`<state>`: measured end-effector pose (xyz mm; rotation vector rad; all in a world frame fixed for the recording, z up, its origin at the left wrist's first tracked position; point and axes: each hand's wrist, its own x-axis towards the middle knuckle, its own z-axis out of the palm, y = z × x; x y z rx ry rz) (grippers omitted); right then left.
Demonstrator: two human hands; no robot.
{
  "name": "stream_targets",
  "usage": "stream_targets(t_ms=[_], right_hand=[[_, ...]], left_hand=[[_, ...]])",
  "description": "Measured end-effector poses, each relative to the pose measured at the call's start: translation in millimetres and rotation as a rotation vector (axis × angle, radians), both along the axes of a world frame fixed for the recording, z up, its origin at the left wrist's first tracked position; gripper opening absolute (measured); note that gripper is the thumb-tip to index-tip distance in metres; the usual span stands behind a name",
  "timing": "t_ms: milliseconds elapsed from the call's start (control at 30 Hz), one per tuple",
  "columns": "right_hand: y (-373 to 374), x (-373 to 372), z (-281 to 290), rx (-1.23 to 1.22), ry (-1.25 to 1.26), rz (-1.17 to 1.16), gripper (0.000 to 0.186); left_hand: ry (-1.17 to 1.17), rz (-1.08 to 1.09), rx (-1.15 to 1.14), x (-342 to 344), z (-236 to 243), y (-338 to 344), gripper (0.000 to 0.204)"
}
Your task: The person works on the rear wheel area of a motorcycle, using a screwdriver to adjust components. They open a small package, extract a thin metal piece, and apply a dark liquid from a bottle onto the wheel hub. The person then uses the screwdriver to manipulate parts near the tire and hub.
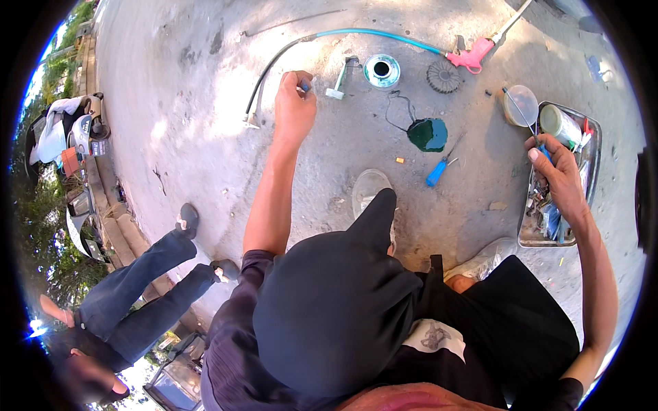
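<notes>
My left hand (295,106) is raised over the ground with its fingers curled closed. A small bluish bit shows between thumb and fingers, too hidden to name. Over at the right, my right hand (563,179) grips a screwdriver by its blue handle (543,151). The thin shaft points up and left, across a translucent plastic cup (519,113). Beneath this hand lies a metal tray (548,242), holding a pale jar (558,122) and a jumble of small parts. Another blue-handled screwdriver (436,174) rests on the ground between my hands.
A pink air blow gun (471,56) on a blue-black hose (356,31) lies ahead. Near it are an open round can (381,71), a ribbed dark disc (443,77), a white-headed tool (335,93) and a dark green pool (428,135). Another person (137,288) stands left, by a kerb (130,236).
</notes>
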<state>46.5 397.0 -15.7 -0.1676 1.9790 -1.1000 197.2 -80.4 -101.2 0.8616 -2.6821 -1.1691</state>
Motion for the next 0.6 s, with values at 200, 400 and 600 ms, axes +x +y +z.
stream_targets(t_ms=[200, 400, 600], right_hand=[[-9.9, 2.6, 2.7, 0.012, -0.003, 0.029, 0.032], [-17.8, 3.3, 3.2, 0.000, 0.043, 0.087, 0.035], [-17.3, 1.0, 12.8, 0.062, 0.079, 0.115, 0.037]], left_hand=[[-0.111, -0.113, -0.381, -2.6, -33.8, 29.6, 0.047], [-0.055, 0.085, -0.305, 1.5, -53.0, 37.5, 0.052], [0.647, 0.180, 0.253, -18.2, 25.7, 21.7, 0.048]])
